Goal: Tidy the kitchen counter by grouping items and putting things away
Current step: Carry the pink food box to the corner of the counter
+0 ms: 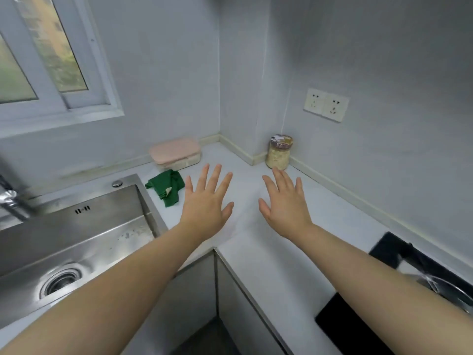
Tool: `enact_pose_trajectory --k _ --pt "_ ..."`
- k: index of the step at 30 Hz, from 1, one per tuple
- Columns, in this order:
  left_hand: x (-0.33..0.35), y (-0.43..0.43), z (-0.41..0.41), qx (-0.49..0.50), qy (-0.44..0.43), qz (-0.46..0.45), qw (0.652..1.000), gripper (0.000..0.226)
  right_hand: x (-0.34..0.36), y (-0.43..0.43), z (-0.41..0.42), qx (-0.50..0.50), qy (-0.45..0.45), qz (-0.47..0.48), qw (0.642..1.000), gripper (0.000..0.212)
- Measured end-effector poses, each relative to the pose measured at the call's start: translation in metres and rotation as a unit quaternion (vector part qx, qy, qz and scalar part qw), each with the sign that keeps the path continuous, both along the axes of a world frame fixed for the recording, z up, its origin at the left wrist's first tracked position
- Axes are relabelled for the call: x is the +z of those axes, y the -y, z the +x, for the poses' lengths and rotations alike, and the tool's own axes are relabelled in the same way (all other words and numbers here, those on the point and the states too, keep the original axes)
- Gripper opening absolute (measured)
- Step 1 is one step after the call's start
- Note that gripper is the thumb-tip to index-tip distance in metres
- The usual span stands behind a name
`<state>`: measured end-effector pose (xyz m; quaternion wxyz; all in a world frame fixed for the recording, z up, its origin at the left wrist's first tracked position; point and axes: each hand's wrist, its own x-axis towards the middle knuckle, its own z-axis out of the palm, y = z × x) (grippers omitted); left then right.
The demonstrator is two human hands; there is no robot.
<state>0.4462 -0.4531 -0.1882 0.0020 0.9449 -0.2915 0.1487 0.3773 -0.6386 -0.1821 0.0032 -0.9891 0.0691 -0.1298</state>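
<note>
**Plainly empty-handed over a corner counter**

Straight and fanned apart, the fingers (214, 176) of the left hand (204, 203) hold nothing; the right hand (284, 208) is spread the same way, palm down, thumbs turned toward each other; whether either palm touches the surface cannot be told. Both hands sit over the counter (256, 257), a smooth pale slab that bends round an inner corner of plain grey-white walls. One crumpled green cloth (167, 187) lies just left of the left hand, near the sink's edge; one rounded oblong box (175, 153) with a matte pink lid stands behind it against the wall; one clear jar (279, 152) of pale flakes stands upright at the wall, just beyond the right fingertips. Further left, one brushed-steel sink (102, 226) with square walls holds a single round drain (62, 280); a blurred metal faucet (12, 203) rises at its back. Two white sockets (326, 105) sit side by side on the right wall; a white-framed window (76, 103) is upper left. At the lower right a glossy black hob (345, 326) bears one shiny pan (450, 290); grey cabinet doors (199, 290) meet below the corner.
</note>
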Motion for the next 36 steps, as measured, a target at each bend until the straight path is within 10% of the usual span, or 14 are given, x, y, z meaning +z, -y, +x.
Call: enact_pose_trajectory --k 28,36 --pt "-0.062 -0.114 0.322 0.069 -0.152 -0.037 0.985 0.066 -0.053 -0.118 0.365 0.071 -0.115 0.048 0.990 0.063" --pt "-0.103 -0.108 0.403 0.185 -0.311 -0.250 0.898 0.067 -0.080 -0.108 0.456 0.047 -0.140 0.199 0.969 0.065"
